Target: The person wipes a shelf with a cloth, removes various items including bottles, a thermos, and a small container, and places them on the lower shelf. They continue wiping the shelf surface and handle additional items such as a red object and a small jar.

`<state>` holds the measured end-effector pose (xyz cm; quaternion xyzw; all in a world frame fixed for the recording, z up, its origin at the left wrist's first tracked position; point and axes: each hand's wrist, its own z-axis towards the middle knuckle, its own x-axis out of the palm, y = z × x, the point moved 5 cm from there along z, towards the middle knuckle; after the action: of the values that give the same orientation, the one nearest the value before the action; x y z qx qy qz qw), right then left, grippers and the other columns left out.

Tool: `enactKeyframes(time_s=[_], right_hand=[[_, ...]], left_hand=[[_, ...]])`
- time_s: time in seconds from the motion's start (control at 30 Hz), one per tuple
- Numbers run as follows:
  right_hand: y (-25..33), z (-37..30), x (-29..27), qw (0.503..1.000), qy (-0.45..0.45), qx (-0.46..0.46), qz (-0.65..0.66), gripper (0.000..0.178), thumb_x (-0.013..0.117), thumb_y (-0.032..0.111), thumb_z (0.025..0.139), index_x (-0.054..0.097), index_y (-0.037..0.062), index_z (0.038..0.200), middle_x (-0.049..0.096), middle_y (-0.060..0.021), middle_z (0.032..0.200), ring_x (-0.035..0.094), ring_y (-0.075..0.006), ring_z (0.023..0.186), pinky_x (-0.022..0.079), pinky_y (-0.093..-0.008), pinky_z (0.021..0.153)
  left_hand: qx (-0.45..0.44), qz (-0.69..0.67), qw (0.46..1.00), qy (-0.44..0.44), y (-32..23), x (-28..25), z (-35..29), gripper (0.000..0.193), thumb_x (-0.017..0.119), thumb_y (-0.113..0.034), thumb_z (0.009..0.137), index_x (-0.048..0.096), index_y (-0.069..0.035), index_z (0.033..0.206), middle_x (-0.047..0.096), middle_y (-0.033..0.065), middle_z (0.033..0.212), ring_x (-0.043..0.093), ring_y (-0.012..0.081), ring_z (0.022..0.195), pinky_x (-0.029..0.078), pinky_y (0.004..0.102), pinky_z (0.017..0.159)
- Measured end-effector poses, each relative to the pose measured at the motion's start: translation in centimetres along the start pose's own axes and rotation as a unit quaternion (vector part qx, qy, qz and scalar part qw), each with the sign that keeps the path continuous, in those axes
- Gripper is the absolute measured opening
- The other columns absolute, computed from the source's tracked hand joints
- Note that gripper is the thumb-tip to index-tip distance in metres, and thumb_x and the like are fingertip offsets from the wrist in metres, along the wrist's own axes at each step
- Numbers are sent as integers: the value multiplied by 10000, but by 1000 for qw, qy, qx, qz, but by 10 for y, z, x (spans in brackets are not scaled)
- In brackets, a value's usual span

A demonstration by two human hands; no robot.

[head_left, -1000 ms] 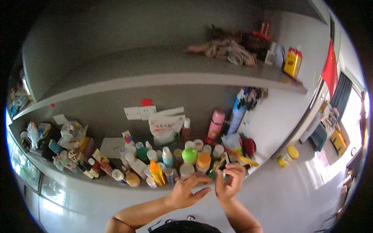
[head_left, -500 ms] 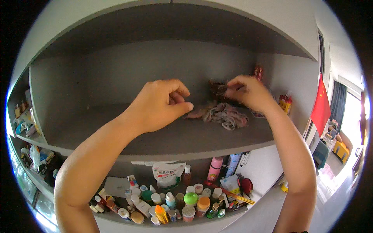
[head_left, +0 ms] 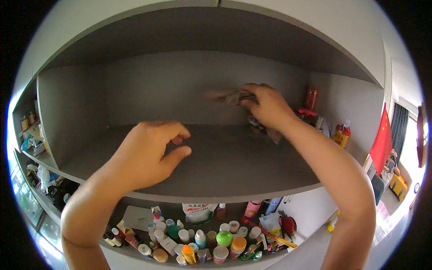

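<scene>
You face a grey wall cupboard with a deep open shelf (head_left: 225,175) at head height and a crowded lower ledge (head_left: 135,254) beneath it. Nearest to you, that ledge is packed with small bottles and jars (head_left: 211,245), a white pouch (head_left: 196,211) standing at the back and a pink bottle (head_left: 252,208) beside it. Above them, your left hand (head_left: 150,155) hovers over the bare front part of the shelf, fingers loosely curled and apart, thumb out, holding nothing. Farther in, your right hand (head_left: 265,105) reaches toward the back wall with its fingers closed on a bundle of dark cloth (head_left: 231,96), lifted off the shelf board and blurred; more of it hangs under your wrist. Behind that arm, in the right-hand corner, stand a red can (head_left: 311,98) and a yellow bottle with a red cap (head_left: 342,133). A red flag (head_left: 382,141) hangs farther right.
</scene>
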<state>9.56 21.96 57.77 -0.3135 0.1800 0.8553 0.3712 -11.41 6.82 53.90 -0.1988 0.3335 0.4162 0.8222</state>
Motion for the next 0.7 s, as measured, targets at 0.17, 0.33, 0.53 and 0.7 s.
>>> enactKeyframes(time_s=[0.17, 0.33, 0.53, 0.7], right_hand=[[16, 38, 81, 975, 169, -24, -144, 510, 611, 72, 818, 497, 201, 1298, 457, -220, 1289, 492, -412, 1163, 458, -449, 926], [-22, 32, 138, 964, 232, -74, -103, 551, 576, 18, 805, 514, 253, 1299, 493, -194, 1280, 491, -400, 1176, 437, -467, 961], [22, -9, 101, 942, 293, -156, 50, 342, 535, 67, 876, 583, 118, 1211, 564, -192, 1199, 533, -347, 1129, 422, -419, 948], [45, 23, 70, 947, 317, 7, 44, 345, 532, 177, 927, 560, 120, 1266, 556, -169, 1255, 522, -346, 1146, 406, -393, 976]], left_hand=[[-5, 123, 990, -74, 17, 2, -23, 220, 689, -128, 785, 630, -27, 971, 651, 175, 936, 621, 356, 894, 509, 422, 752], [-14, 131, 991, -38, 23, 10, -29, 197, 661, -164, 805, 633, -41, 957, 637, 169, 900, 603, 362, 877, 502, 446, 741], [-12, 122, 991, -47, 33, 12, -36, 166, 649, -146, 800, 629, -36, 923, 633, 165, 858, 603, 361, 835, 498, 450, 716], [-10, 142, 988, -57, 29, 3, -39, 150, 649, -131, 791, 626, -34, 904, 634, 163, 848, 599, 363, 817, 494, 452, 707]])
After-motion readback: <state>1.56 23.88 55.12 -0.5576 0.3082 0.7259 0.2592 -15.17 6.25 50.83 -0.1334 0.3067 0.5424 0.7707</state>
